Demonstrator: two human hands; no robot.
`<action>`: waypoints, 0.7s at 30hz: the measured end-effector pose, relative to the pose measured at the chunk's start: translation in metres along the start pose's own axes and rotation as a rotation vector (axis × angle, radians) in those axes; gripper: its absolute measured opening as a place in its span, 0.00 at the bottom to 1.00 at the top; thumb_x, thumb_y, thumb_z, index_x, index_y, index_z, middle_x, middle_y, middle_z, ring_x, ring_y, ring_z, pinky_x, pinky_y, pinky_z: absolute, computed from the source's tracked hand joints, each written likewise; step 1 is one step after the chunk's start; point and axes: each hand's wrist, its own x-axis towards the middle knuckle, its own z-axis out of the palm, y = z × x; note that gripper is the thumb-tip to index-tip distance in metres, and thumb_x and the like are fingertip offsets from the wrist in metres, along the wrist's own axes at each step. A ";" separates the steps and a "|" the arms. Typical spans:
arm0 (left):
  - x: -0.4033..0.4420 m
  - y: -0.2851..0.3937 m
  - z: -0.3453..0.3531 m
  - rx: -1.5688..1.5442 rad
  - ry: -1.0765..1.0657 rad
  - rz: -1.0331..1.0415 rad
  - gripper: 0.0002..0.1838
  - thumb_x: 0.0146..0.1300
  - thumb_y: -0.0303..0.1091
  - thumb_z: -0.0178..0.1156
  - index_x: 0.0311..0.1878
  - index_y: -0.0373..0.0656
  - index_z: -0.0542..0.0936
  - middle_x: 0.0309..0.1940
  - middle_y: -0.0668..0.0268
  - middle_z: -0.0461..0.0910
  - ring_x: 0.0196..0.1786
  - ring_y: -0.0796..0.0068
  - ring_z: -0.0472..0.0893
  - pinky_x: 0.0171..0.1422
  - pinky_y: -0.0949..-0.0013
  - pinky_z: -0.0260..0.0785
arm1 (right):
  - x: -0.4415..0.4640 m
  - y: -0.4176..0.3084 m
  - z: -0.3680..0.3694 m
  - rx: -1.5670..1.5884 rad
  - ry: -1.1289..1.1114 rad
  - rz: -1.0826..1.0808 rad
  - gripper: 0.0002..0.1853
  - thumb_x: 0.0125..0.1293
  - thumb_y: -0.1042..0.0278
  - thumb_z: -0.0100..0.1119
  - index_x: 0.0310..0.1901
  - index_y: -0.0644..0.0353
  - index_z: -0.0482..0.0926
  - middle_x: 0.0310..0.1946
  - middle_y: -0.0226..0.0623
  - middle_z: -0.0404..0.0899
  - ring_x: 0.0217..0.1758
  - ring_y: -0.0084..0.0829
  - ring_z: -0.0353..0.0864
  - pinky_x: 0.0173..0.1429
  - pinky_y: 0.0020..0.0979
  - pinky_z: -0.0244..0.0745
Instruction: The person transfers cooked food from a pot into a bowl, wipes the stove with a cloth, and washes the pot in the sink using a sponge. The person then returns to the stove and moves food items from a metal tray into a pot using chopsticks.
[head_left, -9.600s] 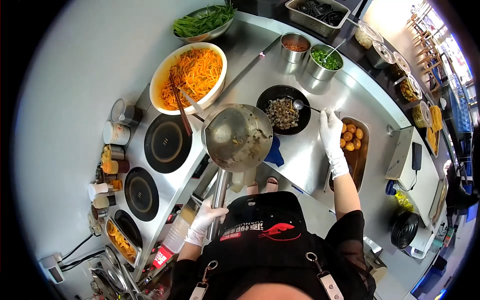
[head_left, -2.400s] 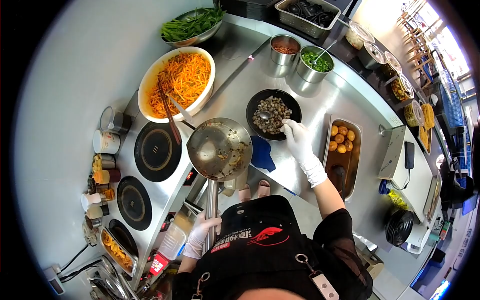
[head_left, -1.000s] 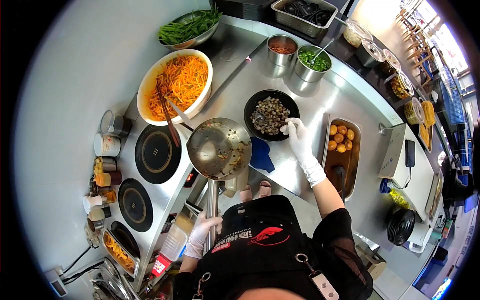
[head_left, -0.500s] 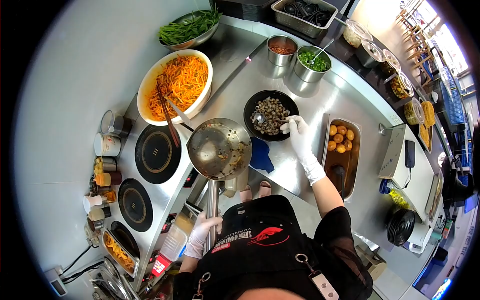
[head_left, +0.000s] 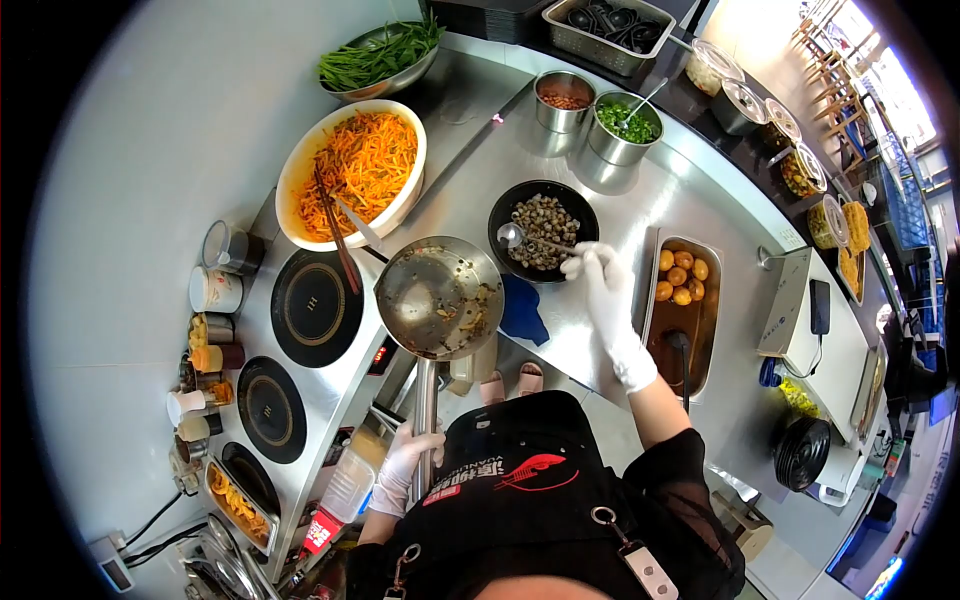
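In a white glove, my left hand [head_left: 410, 455] is closed round the long metal handle of a frying pan [head_left: 440, 298]. Oily food scraps stick to the pan's inside. My right hand [head_left: 600, 280], also gloved, grips the handle end of a metal spoon [head_left: 511, 236]. The spoon's bowl lies at the left side of a black bowl [head_left: 497, 255] on the steel counter. Small grey-brown pieces that look like snails or clam meat [head_left: 540, 228] fill the bowl's middle. A blue cloth [head_left: 522, 312] lies between the pan and the bowl.
A white bowl of shredded carrot [head_left: 365, 165] with chopsticks stands at the upper left, near black induction plates [head_left: 315, 308]. Right of my hand is a steel tray of brown eggs [head_left: 682, 277]. Metal pots of chopped greens [head_left: 630, 120] and red bits [head_left: 563, 98] stand behind.
My right hand has tilted and shifted slightly, and the spoon's bowl has moved a little left and up within the black bowl. My left hand and the pan stay put.
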 end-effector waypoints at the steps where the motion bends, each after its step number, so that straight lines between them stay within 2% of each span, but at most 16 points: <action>1: 0.000 0.000 0.000 -0.001 -0.003 0.007 0.18 0.55 0.23 0.61 0.48 0.34 0.70 0.22 0.64 0.73 0.20 0.72 0.75 0.25 0.69 0.68 | -0.015 -0.012 0.003 -0.089 -0.044 -0.029 0.08 0.70 0.75 0.49 0.46 0.67 0.77 0.29 0.38 0.83 0.30 0.25 0.80 0.41 0.25 0.77; 2: 0.000 0.000 0.000 -0.001 -0.005 0.006 0.18 0.55 0.23 0.61 0.48 0.34 0.70 0.22 0.64 0.73 0.20 0.72 0.75 0.25 0.69 0.68 | -0.028 -0.020 0.005 -0.179 -0.088 -0.058 0.08 0.67 0.77 0.51 0.46 0.66 0.77 0.30 0.38 0.83 0.32 0.27 0.81 0.42 0.27 0.77; 4: 0.001 0.000 0.000 -0.015 -0.010 0.005 0.18 0.55 0.23 0.61 0.49 0.34 0.70 0.23 0.64 0.73 0.20 0.72 0.75 0.25 0.69 0.68 | -0.038 -0.007 0.007 -0.406 -0.299 -0.588 0.12 0.58 0.80 0.56 0.45 0.64 0.78 0.31 0.39 0.82 0.34 0.35 0.80 0.41 0.32 0.76; 5: 0.002 -0.001 -0.001 -0.015 -0.012 0.003 0.18 0.55 0.23 0.61 0.49 0.34 0.70 0.23 0.64 0.73 0.20 0.72 0.75 0.25 0.69 0.68 | -0.043 -0.002 0.007 -0.470 -0.387 -0.576 0.16 0.52 0.81 0.58 0.45 0.63 0.79 0.29 0.37 0.80 0.35 0.39 0.78 0.39 0.36 0.74; 6: 0.003 -0.001 -0.001 -0.026 -0.013 -0.005 0.18 0.55 0.22 0.61 0.49 0.34 0.70 0.23 0.64 0.73 0.20 0.72 0.75 0.25 0.69 0.68 | -0.044 0.000 0.005 -0.472 -0.383 -0.573 0.16 0.52 0.81 0.58 0.45 0.63 0.79 0.29 0.37 0.80 0.35 0.39 0.78 0.39 0.36 0.74; 9: 0.004 -0.001 -0.003 -0.029 -0.017 -0.006 0.18 0.55 0.22 0.61 0.49 0.34 0.70 0.24 0.64 0.73 0.21 0.72 0.75 0.25 0.69 0.69 | -0.036 -0.004 -0.006 -0.508 -0.181 -0.561 0.12 0.58 0.77 0.59 0.45 0.61 0.79 0.26 0.37 0.76 0.32 0.39 0.76 0.39 0.36 0.72; 10: 0.004 -0.001 -0.003 -0.020 -0.022 -0.005 0.18 0.55 0.22 0.60 0.49 0.34 0.70 0.24 0.64 0.73 0.21 0.72 0.75 0.25 0.69 0.69 | -0.031 -0.003 -0.018 -0.608 -0.168 -0.497 0.11 0.61 0.76 0.58 0.46 0.62 0.78 0.27 0.38 0.77 0.32 0.39 0.76 0.40 0.36 0.72; 13: -0.001 0.002 0.001 -0.020 -0.002 0.003 0.18 0.55 0.22 0.61 0.49 0.34 0.70 0.24 0.64 0.73 0.21 0.72 0.75 0.25 0.69 0.69 | -0.026 -0.005 -0.045 -0.667 -0.176 -0.569 0.11 0.60 0.77 0.57 0.46 0.64 0.78 0.28 0.39 0.78 0.31 0.40 0.75 0.41 0.36 0.72; 15: -0.002 0.003 0.001 -0.017 0.003 -0.002 0.18 0.55 0.22 0.61 0.49 0.34 0.70 0.24 0.64 0.73 0.20 0.72 0.75 0.25 0.69 0.69 | -0.031 0.008 -0.056 -0.769 -0.338 -0.534 0.13 0.58 0.79 0.56 0.46 0.65 0.77 0.31 0.39 0.78 0.32 0.40 0.75 0.42 0.37 0.71; 16: -0.002 0.003 0.001 -0.009 0.010 -0.006 0.17 0.55 0.22 0.61 0.48 0.33 0.70 0.24 0.63 0.73 0.20 0.72 0.75 0.25 0.69 0.69 | -0.032 0.016 -0.056 -0.771 -0.336 -0.532 0.13 0.58 0.79 0.56 0.46 0.65 0.77 0.31 0.39 0.78 0.32 0.40 0.75 0.42 0.37 0.71; 18: -0.002 0.003 0.001 -0.003 0.009 -0.001 0.17 0.55 0.23 0.61 0.48 0.33 0.70 0.24 0.63 0.73 0.20 0.72 0.75 0.25 0.69 0.69 | -0.033 0.029 -0.052 -0.831 -0.399 -0.658 0.15 0.56 0.79 0.56 0.47 0.64 0.76 0.32 0.39 0.78 0.34 0.40 0.74 0.44 0.37 0.71; 21: -0.003 0.005 0.004 0.013 0.010 0.004 0.16 0.56 0.24 0.60 0.48 0.34 0.70 0.23 0.64 0.73 0.21 0.73 0.74 0.25 0.71 0.68 | -0.016 0.044 -0.039 -0.839 -0.343 -0.670 0.15 0.56 0.78 0.57 0.48 0.63 0.76 0.33 0.38 0.78 0.37 0.39 0.76 0.45 0.37 0.70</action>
